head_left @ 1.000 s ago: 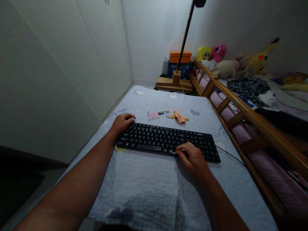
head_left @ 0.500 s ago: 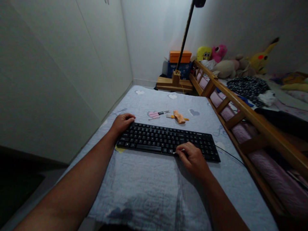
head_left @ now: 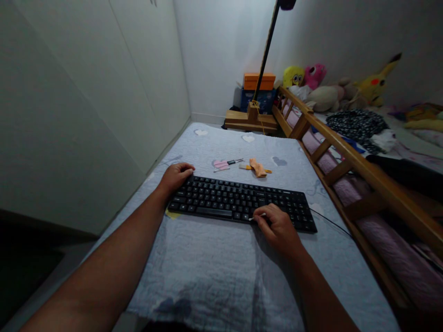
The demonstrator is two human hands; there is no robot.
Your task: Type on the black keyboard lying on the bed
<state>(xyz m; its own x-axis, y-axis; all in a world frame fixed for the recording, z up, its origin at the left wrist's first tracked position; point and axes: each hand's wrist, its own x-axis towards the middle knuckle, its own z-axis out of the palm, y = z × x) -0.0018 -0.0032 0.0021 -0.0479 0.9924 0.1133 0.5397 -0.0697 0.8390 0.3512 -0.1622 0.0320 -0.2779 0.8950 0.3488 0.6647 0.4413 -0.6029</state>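
Observation:
A black keyboard lies flat on the pale blue bedspread. My left hand is closed on its upper left corner, thumb and fingers at the edge. Over the lower right part of the keys, my right hand pinches a thin white stick that looks like a cotton swab. The swab's white tip touches the keyboard's front edge, near the keys right of the space bar; the rest is mostly hidden by my fingers. Beyond the keyboard lie tweezers, another thin white stick, and an orange cloth across a yellow-handled brush.
The keyboard's cable runs off to the right. A wooden bed rail borders the right side, with plush toys behind it. On the left stands a pale cabinet. A wooden stand with a black pole is at the far end.
Both hands and the keyboard stay in place. The white tip in my right hand has shifted very slightly at the keyboard's front edge.

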